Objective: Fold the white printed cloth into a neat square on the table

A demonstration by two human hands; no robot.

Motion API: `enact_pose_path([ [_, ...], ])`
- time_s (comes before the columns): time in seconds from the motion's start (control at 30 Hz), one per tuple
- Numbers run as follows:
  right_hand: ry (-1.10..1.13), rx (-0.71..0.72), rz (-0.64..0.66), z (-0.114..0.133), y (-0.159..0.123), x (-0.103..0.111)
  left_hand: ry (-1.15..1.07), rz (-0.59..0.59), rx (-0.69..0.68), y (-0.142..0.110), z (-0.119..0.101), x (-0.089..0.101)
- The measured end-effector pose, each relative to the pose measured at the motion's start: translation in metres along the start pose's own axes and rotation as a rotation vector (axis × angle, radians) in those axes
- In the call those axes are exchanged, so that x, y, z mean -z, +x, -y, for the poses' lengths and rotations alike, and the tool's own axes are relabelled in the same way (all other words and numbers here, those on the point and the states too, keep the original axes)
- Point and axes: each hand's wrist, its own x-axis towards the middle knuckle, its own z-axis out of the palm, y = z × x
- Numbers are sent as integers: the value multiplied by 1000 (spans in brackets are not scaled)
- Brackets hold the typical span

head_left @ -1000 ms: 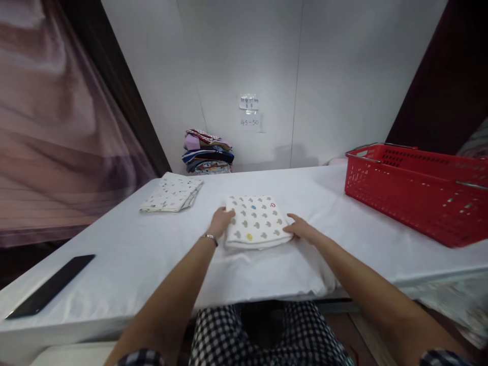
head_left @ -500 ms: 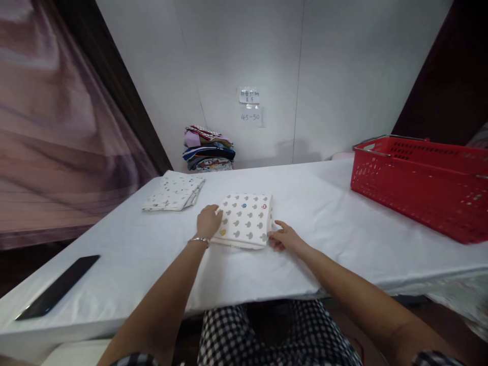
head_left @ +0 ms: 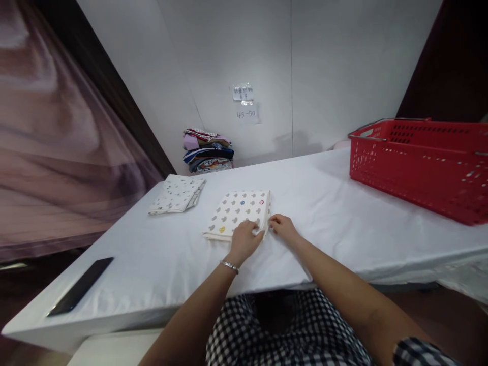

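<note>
A folded white cloth (head_left: 238, 208) printed with grey mushroom-like shapes and a few coloured ones lies flat on the white-covered table (head_left: 160, 269). My left hand (head_left: 245, 240) is over its near right corner, thumb and fingers curled round the layers there. At the cloth's right edge, my right hand (head_left: 284, 227) has its fingertips pinched together at the border. How much fabric sits between those fingertips is hard to see. A second folded white cloth (head_left: 178, 194) with small dark prints rests further left, apart from both hands.
A red plastic basket (head_left: 412, 168) with metal handles stands at the right. Stacked folded fabrics (head_left: 209, 151) sit by the back wall. A flat dark object (head_left: 81, 286) lies near the left front edge. Handwritten paper signs (head_left: 247, 113) hang on the wall.
My left hand has moved from the cloth's left side across to its near right corner. My right hand has shifted slightly up, its fingers now pinched. The camera view has turned a little.
</note>
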Motion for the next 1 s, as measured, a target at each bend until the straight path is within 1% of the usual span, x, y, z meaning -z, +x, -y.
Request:
enact_pose_path([
  [0.1,-135,94,21,-2,-1,2,-60,-28,-11,-3,3,-1],
  [0.23,-348,227,-41,2,-2,9,-103,-99,-31,-11,2,-7],
  [0.33,-487,214,-77,4,-5,12,-51,-162,-80,-17,-1,-13],
  [0.4,-541,213,-70,5,-7,13,-11,-181,-113,-20,-1,-15],
  [0.47,-546,250,-32,6,-9,12,-19,-188,-128,-23,1,-16],
  [0.53,-531,293,4,7,-10,11,-81,-202,-131,-24,4,-15],
  [0.67,-528,334,22,8,-11,10,-217,-210,-124,-26,7,-12],
  [0.87,-445,398,79,14,-17,10,-346,-199,-53,-26,7,-13],
  [1.0,-413,444,83,14,-18,9,-377,-229,-28,-28,7,-18],
])
